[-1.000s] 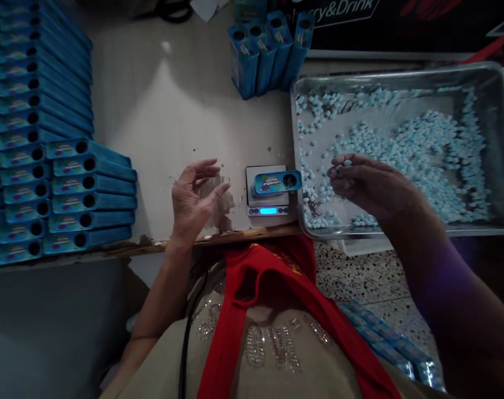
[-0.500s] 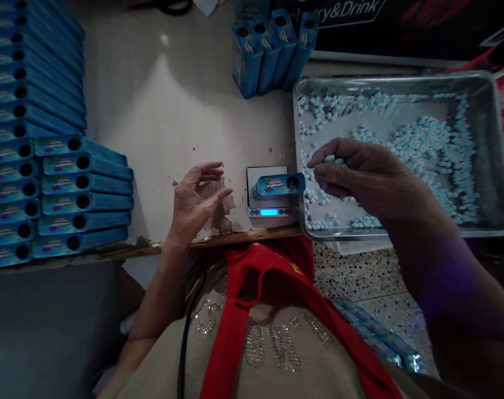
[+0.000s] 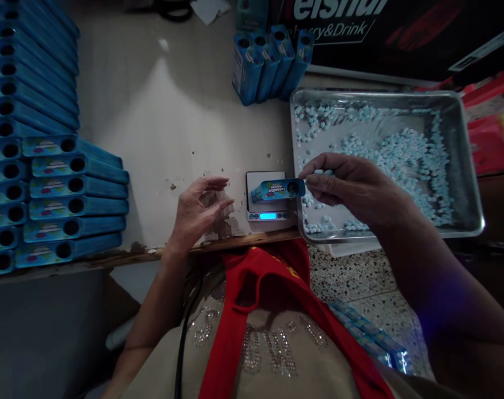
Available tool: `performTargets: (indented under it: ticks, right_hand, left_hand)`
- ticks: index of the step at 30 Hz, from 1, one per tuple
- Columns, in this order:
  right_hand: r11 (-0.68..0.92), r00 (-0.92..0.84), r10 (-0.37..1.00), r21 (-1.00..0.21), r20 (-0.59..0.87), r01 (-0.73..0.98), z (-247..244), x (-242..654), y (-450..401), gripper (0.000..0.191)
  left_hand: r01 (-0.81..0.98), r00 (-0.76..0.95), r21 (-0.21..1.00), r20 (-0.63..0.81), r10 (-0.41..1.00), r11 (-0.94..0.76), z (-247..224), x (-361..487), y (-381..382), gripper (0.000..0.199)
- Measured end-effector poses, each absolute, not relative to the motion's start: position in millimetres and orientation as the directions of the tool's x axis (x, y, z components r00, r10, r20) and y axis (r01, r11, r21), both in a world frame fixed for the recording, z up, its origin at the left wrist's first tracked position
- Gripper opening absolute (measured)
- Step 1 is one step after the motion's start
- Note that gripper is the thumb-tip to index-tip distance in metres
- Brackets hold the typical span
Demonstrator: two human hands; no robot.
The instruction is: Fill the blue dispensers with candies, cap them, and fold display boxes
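Note:
A small blue candy box (image 3: 276,190) with a round dark hole at its end stands on a digital scale (image 3: 255,213) with a lit display. My right hand (image 3: 339,180) is closed around several pale blue candies (image 3: 323,172), its fingertips close beside the box's holed end. Below that hand lies a metal tray (image 3: 385,237) strewn with more such candies. To the left of the scale, my left hand (image 3: 202,208) hovers over the table with its fingers apart and nothing in them.
Stacks of blue boxes (image 3: 79,205) fill the table's left side. Several more boxes (image 3: 262,66) stand upright behind the scale. Scissors (image 3: 172,8) lie at the far edge. A black printed carton (image 3: 360,39) stands behind the tray. The worn table edge (image 3: 218,244) runs close to my body.
My right hand has moved slightly left, bringing its candies up to the box's holed end. My left hand stays open in nearly the same spot. The whole view has shifted a little.

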State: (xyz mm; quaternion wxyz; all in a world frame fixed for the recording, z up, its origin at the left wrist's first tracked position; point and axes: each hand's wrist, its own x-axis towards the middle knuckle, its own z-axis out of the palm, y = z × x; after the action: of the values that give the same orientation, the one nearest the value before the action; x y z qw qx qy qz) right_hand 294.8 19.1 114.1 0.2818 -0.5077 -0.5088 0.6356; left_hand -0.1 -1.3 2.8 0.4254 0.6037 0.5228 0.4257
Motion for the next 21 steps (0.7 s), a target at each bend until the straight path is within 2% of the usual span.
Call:
performTargets:
  ticks: [6, 9, 16, 21]
  right_hand:
    - [-0.245, -0.310, 0.884, -0.912, -0.350, 0.330, 110, 290, 19, 0.033]
    - [-0.275, -0.287, 0.880, -0.899, -0.378, 0.339, 109, 289, 18, 0.033]
    - [-0.385, -0.250, 0.892, -0.923, -0.376, 0.017, 102, 291, 19, 0.030]
    - [-0.354, -0.059, 0.935, -0.921, -0.349, -0.164, 90, 315, 17, 0.020]
  left_hand:
    - [0.282, 0.070, 0.958, 0.029, 0.997, -0.048, 6, 0, -3, 0.043]
    - [0.275, 0.072, 0.960, 0.030, 0.997, -0.049, 6, 0, -3, 0.044]
    - [0.274, 0.097, 0.958, 0.056, 0.994, -0.081, 7, 3, -1, 0.042]
    - [0.296, 0.115, 0.950, 0.070, 0.991, -0.102, 16, 7, -2, 0.044]
